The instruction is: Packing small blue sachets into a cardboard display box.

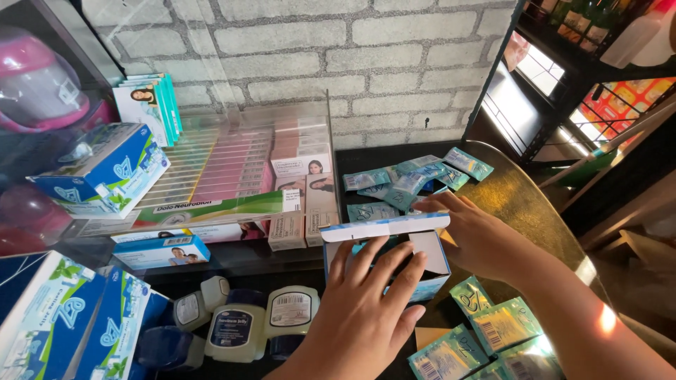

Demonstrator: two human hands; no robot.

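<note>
Box (394,260), white and blue w/ lid flap up, is sitting on the dark counter between both hands. Left hand (366,309) is pressing spread fingers on its front wall; right hand (479,236) is cupping the far side, fingers loosely together. Teal sachets (412,179) are lying just beyond the grip, 1 more bunch near the right wrist, so steadying w/ the left looks wise.

Blue-and-white carton (386,255) at centre; behind it teal sachets (415,179) on the dark counter (521,204); left of it pink boxes (236,165); below-left, white blue-labelled jars (243,327); behind, grey brick wall (366,56).
</note>
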